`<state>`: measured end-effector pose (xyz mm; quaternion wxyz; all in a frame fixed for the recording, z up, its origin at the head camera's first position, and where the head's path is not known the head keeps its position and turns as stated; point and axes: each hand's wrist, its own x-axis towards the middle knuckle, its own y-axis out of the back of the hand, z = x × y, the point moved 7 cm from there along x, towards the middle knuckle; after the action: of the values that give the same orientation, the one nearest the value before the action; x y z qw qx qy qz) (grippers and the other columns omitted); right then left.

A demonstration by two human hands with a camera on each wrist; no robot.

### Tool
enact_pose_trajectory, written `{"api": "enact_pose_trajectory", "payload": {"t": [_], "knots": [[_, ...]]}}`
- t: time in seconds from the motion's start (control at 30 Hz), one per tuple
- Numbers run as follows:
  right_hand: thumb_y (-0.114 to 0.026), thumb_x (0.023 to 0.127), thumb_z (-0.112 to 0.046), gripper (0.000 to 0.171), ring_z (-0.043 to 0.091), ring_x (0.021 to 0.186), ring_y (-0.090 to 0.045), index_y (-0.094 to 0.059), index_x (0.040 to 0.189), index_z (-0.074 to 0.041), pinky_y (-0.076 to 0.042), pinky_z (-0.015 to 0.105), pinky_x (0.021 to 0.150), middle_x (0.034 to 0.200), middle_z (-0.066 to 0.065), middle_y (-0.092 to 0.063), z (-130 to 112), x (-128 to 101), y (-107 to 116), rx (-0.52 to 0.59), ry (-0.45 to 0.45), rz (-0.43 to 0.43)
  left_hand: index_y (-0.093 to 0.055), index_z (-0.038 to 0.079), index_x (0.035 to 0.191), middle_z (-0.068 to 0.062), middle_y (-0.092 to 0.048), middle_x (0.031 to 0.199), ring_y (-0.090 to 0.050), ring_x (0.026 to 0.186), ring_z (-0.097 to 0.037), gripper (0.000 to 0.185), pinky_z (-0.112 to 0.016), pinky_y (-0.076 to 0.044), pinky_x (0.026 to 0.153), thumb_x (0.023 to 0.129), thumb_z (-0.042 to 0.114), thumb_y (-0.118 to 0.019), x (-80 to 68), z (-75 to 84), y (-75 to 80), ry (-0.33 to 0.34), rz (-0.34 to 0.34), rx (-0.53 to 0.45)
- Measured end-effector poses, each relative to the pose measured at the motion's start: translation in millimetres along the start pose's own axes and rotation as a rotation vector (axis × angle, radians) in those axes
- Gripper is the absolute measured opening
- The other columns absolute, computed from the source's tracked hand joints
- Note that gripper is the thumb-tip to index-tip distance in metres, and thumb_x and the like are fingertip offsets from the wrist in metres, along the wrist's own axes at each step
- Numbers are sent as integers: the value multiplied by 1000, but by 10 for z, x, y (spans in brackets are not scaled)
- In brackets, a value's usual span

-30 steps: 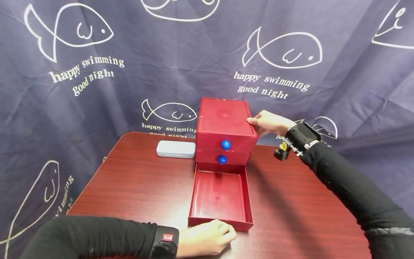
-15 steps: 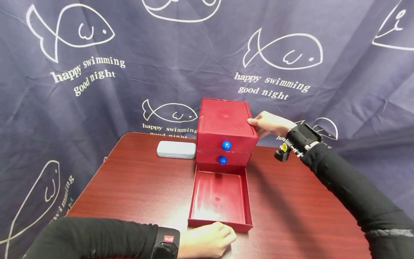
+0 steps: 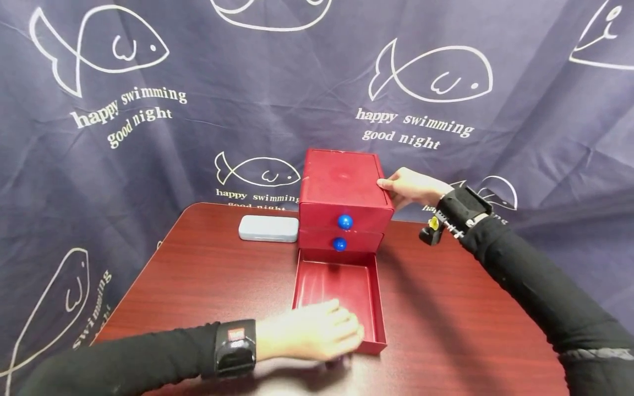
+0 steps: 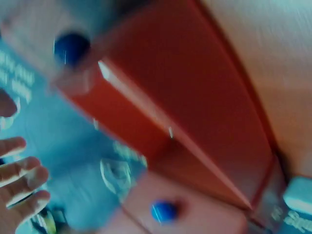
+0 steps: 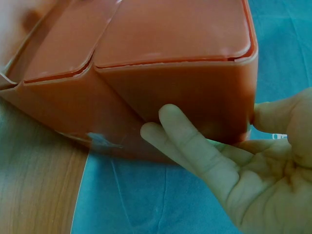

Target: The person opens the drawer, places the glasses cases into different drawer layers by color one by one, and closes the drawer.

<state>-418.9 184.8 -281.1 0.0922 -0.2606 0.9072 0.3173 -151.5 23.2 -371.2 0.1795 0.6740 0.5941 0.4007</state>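
Note:
A red drawer cabinet (image 3: 342, 179) stands at the table's back, its bottom drawer (image 3: 342, 278) pulled out with nothing seen inside. My left hand (image 3: 317, 333) hovers over that drawer's front in the head view. Its fingers (image 4: 24, 173) are apart from the drawer's blue knob (image 4: 72, 48) in the blurred left wrist view. The right hand (image 3: 416, 187) is at the cabinet's upper right side. There, the thumb touches the top edge, and two straight fingers (image 5: 185, 134) lie against the side wall. Blue knobs (image 3: 345, 221) mark the two upper drawers, both pushed in.
A pale blue case (image 3: 269, 228) lies left of the cabinet. Behind the brown table (image 3: 223, 286) hangs a dark curtain (image 3: 277, 99) with white fish drawings. A small black device with a yellow part (image 3: 433, 223) hangs from the right wrist.
My left hand has risen from the front of the bottom drawer and moved slightly forward over it. The right hand and the cabinet stay where they were.

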Motion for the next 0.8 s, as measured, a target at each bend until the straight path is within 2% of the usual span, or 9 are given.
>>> {"api": "enact_pose_trajectory", "payload": {"t": [0.1,0.17,0.23,0.3,0.4,0.5,0.6,0.63,0.8], "knots": [[-48,108,-23,48,18,79,-75,-54,133,17,-62,41,85,92,10,-76,-17,-5,-2,-4,1,-3,-65,15,113,2,-65,100,-61,86,-13,29,-28,-49,80,91,35,-67,-37,-379,63,98,41,-48],[-48,108,-23,47,18,78,-75,-54,133,17,-62,40,84,92,9,-76,-28,-7,-2,-10,4,-3,-65,13,107,1,-64,92,-60,79,-14,31,-30,-49,76,88,37,-71,-100,-660,85,199,83,-99],[-49,108,-23,47,18,78,-75,-55,132,17,-62,39,84,91,8,-76,-33,-3,0,-16,7,1,-64,11,107,-1,-65,91,-62,79,-17,35,-33,-52,76,86,37,-75,-213,-942,90,306,101,-136],[-49,108,-23,47,17,78,-74,-55,131,17,-62,39,84,91,7,-76,-31,0,5,-17,11,1,-63,10,109,-3,-68,95,-65,84,-20,40,-36,-55,77,83,38,-76,-372,-1222,77,439,109,-167],[-49,108,-24,47,17,78,-75,-55,132,16,-62,39,84,91,8,-76,-16,4,13,-11,6,-2,-62,6,123,-9,-69,113,-67,104,-28,54,-45,-55,92,80,36,-77,-682,-1597,-18,621,126,-244],[-48,108,-23,47,17,79,-75,-55,133,17,-62,39,84,91,8,-77,8,9,18,1,-1,-6,-54,3,136,-13,-63,130,-60,121,-34,70,-51,-48,106,79,35,-79,-1007,-1894,-242,771,66,-370],[-48,108,-23,47,17,79,-75,-55,132,17,-62,39,84,92,9,-77,23,14,28,1,-1,-1,-48,4,143,-14,-60,136,-58,124,-35,77,-53,-46,106,81,39,-79,-1276,-2090,-543,863,-41,-470],[-48,108,-23,47,17,79,-75,-55,132,17,-62,39,84,92,8,-77,25,15,29,1,0,2,-47,4,144,-15,-59,137,-58,123,-35,80,-55,-46,105,81,39,-80,-1357,-2132,-643,883,-85,-493],[-49,108,-24,48,16,77,-74,-55,131,17,-63,39,82,91,8,-76,25,29,28,0,-14,19,-48,4,144,-18,-61,131,-60,119,-36,82,-55,-48,102,79,43,-80,-1675,-2260,-1061,931,-208,-534]]}}
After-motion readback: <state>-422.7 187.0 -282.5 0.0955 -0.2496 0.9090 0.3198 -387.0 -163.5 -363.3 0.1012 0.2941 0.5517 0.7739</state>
